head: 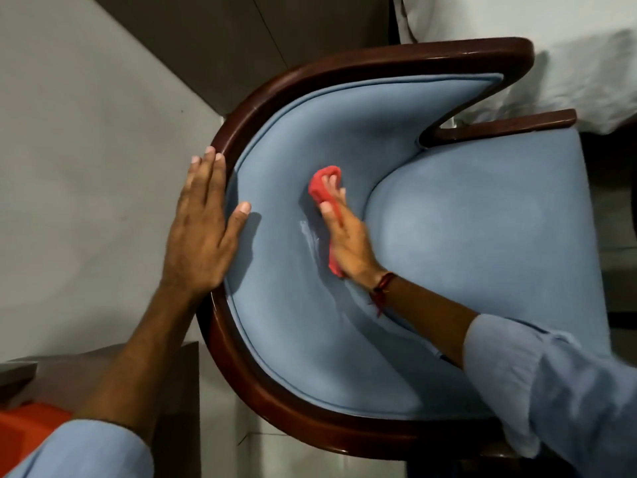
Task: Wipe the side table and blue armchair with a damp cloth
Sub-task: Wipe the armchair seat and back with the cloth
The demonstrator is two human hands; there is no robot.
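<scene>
The blue armchair (465, 236) fills the middle of the head view, with a curved dark wooden frame (344, 70) around its padded back. My right hand (348, 246) presses a red cloth (322, 188) flat against the inner backrest, just above the seat cushion. A pale damp streak shows on the fabric to the left of that hand. My left hand (203, 229) lies flat on the wooden top rail at the chair's left side, fingers spread, thumb over the blue padding. The side table (172, 384) is a brown block at the lower left, partly hidden by my left forearm.
A bed with white bedding (568, 63) stands against the chair's far right side. A grey wall (86, 167) runs along the left. An orange object (31, 426) sits at the bottom left corner beside the side table.
</scene>
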